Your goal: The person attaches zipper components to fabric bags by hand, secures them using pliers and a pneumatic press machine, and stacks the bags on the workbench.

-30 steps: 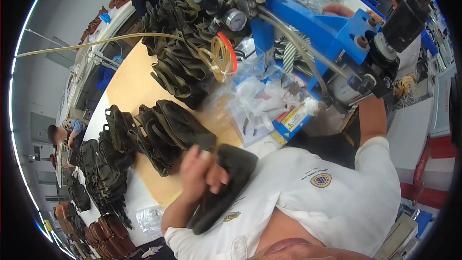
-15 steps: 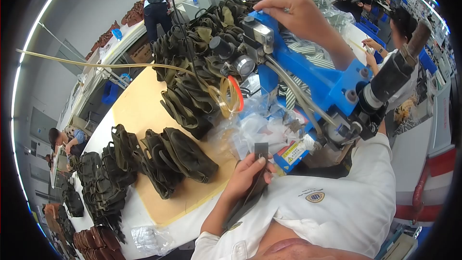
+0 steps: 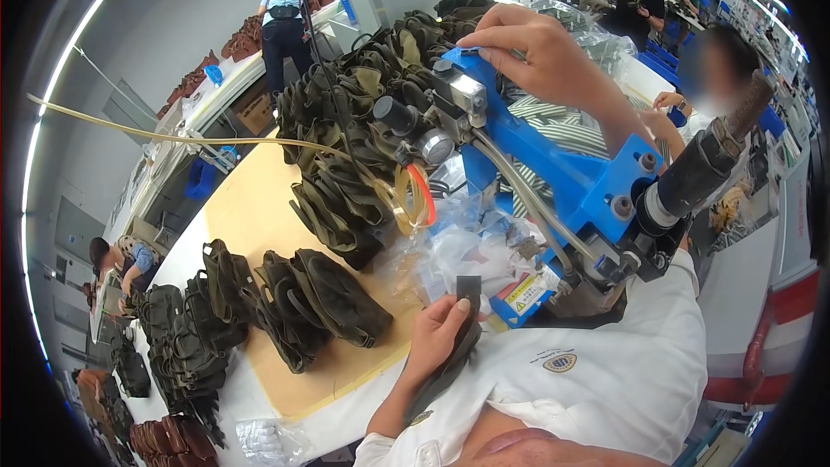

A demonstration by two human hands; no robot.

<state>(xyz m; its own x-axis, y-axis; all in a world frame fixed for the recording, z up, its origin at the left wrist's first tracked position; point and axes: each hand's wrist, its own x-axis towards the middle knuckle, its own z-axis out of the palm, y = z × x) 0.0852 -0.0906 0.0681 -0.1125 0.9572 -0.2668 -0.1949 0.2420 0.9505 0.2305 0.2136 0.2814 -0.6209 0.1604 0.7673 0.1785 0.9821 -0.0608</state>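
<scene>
My left hand (image 3: 441, 325) is closed on a dark olive strap (image 3: 468, 288), its squared end standing up past my thumb. The rest of the strap hangs down along my forearm, partly hidden by it. My right hand (image 3: 540, 47) reaches over the blue press machine (image 3: 562, 182), fingers pinched together at the top end of its arm. Whatever lies between those fingertips, if anything, is too small to make out. A pressure gauge (image 3: 436, 146) and metal tubes sit on the machine. Crumpled clear plastic bags (image 3: 458, 251) lie beside it, just beyond the strap.
Dark olive bags (image 3: 337, 294) stand in rows on the table (image 3: 259, 363), with a larger pile (image 3: 372, 104) behind. Brown items (image 3: 173, 437) lie at the lower left. A yellowish hose (image 3: 156, 131) crosses the left side. A co-worker (image 3: 722, 78) sits close on the right; other people work farther off.
My left hand and the strap end sit slightly lower in view. My right hand stays at the top of the machine, its fingers shifted a little. The whole view has moved slightly.
</scene>
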